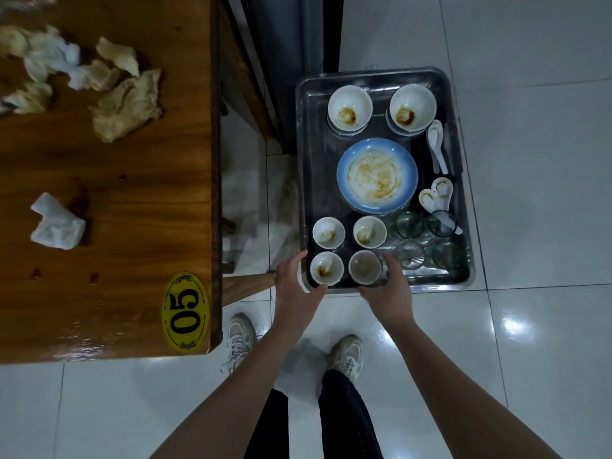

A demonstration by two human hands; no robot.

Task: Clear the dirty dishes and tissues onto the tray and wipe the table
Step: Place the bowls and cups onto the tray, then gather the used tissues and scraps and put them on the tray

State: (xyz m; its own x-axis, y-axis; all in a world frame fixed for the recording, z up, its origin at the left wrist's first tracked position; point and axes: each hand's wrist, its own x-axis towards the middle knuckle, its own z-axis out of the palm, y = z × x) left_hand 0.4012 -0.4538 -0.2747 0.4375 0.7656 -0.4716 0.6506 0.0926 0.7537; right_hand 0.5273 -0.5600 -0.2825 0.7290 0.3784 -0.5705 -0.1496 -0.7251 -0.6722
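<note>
My left grip (298, 286) clasps the near left corner of the tray (440, 286), low in the middle of the frame, thumb up its side. My right grip (389, 289) holds the near rim, thumb hooked inside beside a small cup (365, 267). Beyond sit three more cups, glasses (410, 255), a smeared blue plate (377, 175), spoons (437, 147) and two bowls (350, 107). At left, tissues (58, 221) lie on the bench (132, 180), most heaped toward the upper left.
</note>
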